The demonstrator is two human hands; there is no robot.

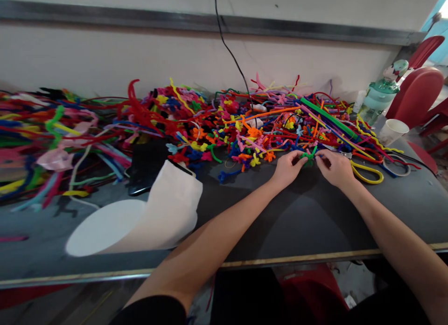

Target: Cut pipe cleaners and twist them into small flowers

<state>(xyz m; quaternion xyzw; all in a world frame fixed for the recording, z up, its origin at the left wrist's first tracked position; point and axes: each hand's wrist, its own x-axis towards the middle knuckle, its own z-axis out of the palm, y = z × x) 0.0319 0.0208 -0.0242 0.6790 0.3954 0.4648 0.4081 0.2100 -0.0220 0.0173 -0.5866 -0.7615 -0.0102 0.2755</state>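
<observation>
A small green pipe cleaner shape (308,156) with several bent arms is held just above the dark table, between my two hands. My left hand (287,169) pinches its left side with thumb and index finger. On the other side, the closed fingertips of my right hand (335,167) are at one of its right-hand arms. Right behind the hands lies a heap of small pipe cleaner flowers (254,141) in many colours. Beside my right hand rests a yellow pipe cleaner loop (368,176).
Long loose pipe cleaners (329,117) lie across the heap. A curled white sheet (168,213) and a black glossy object (145,171) are on the left. At the right stand a paper cup (394,130) and a clear bottle (376,101). A black cord (229,47) hangs down the wall.
</observation>
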